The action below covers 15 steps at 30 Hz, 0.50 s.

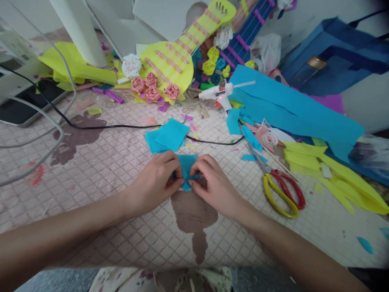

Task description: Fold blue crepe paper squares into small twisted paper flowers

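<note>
Two bare hands meet at a small blue square [188,163], at the near middle of the table [127,242]. Left hand [159,179]: thumb and fingers closed on the square's left side. Right hand [215,181]: thumb and forefinger closed on its right side, the two sets of fingertips near each other. Square's flat edge lies to the far side, a folded point toward the near side; long axis hard to tell, fingers cover both sides. Just beyond, loose blue squares [171,135]. Right of the hands, scissors [280,190], handles toward the near side; farther off, a white glue gun [220,94], nozzle pointing left.
</note>
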### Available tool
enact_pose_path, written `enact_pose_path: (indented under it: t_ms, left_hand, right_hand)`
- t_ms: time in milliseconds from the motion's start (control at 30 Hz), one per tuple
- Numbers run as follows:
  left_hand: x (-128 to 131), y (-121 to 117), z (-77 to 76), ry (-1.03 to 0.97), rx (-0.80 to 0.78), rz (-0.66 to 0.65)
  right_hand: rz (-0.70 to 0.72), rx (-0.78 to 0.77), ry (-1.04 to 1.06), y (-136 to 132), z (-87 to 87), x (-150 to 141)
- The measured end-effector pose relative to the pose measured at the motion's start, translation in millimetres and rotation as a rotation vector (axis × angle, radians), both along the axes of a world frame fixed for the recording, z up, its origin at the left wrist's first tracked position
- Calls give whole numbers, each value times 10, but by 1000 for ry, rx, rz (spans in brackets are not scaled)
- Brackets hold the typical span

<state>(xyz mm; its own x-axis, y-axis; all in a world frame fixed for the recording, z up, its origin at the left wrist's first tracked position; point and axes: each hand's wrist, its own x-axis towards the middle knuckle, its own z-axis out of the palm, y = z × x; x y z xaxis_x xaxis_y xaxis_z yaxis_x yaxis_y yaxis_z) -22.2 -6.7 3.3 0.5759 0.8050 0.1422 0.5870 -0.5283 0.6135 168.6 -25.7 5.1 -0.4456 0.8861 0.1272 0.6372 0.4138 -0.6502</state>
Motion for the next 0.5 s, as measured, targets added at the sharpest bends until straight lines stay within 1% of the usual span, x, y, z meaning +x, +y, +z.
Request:
enact_pose_path:
  t_ms: [233, 500]
  left_hand:
    - [6, -2, -16, -4, 25, 1]
    - [9, 4, -6, 6, 14, -7]
  right_hand:
    - [12, -19, -27, -15, -2, -5]
    - [-21, 41, -75, -31, -25, -53]
